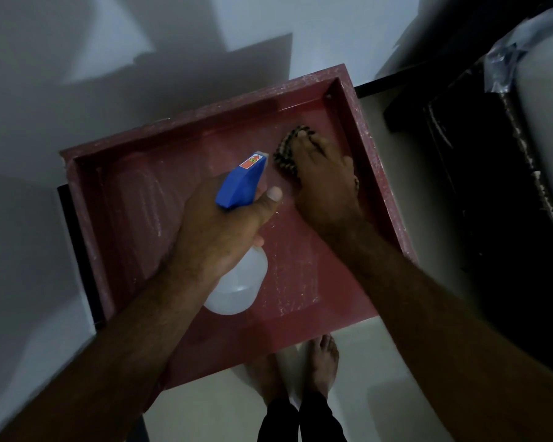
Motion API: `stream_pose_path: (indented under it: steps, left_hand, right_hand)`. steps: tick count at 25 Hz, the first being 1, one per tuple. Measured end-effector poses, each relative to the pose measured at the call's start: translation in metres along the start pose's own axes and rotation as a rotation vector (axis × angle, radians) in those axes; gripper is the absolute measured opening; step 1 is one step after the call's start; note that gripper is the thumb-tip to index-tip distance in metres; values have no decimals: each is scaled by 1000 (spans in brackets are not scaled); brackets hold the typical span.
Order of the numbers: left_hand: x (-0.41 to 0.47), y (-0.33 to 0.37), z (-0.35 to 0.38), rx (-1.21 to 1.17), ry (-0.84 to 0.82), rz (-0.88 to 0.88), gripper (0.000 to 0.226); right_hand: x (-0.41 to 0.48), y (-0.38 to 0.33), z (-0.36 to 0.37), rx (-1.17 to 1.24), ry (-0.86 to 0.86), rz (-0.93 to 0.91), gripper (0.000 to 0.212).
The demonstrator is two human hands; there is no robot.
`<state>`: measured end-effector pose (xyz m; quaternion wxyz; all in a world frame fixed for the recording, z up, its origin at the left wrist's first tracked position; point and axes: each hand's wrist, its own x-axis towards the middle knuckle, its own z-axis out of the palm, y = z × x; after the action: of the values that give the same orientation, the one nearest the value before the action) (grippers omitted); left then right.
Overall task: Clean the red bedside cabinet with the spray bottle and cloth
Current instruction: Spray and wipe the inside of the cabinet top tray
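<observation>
The red bedside cabinet [135,199] fills the middle of the head view, a recessed top with raised rims and pale smears on its left half. My left hand [217,231] grips a spray bottle [240,282] with a blue head and a translucent white body, its nozzle pointing toward the far right corner. My right hand [323,183] presses flat on a dark patterned cloth [284,154] on the top's far right part; most of the cloth is hidden under the fingers.
A pale wall [109,59] stands behind and left of the cabinet. A dark bed frame [479,173] with a plastic-wrapped mattress [549,106] is close on the right. My bare feet [323,358] stand on the light floor at the cabinet's front edge.
</observation>
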<state>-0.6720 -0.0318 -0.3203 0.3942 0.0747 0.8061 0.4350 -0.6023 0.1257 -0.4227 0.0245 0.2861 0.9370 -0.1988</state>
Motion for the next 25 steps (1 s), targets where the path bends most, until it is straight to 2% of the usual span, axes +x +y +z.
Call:
stream_pose_path:
  steps: [2,5,9,13,16,19,23,25]
  left_hand:
    - [-6,5,2,-12,6,-1,20]
    - [-9,2,5,-23,19,-5,26]
    - [-14,2,9,-14,44,18,38]
    - [-20,-2,13,8,26,49,48]
    - [-26,0,17,28,33,31,44]
    - [-30,-1,19,23,25,55,47]
    - [-37,-4,23,23,12,38,37]
    - [-41,-5,26,29,11,26,41]
  right_hand:
    - [-6,7,0,-38,-20,-48,86]
    - [-11,14,0,-12,28,82,85]
    - [-29,16,9,-48,-3,-90,84]
    - [-45,18,9,34,53,81,85]
    - [-62,20,13,18,9,-64,87]
    - [-73,24,10,71,76,50,83]
    - [-87,23,11,88,-16,-73,85]
    - [-88,29,9,91,35,-11,85]
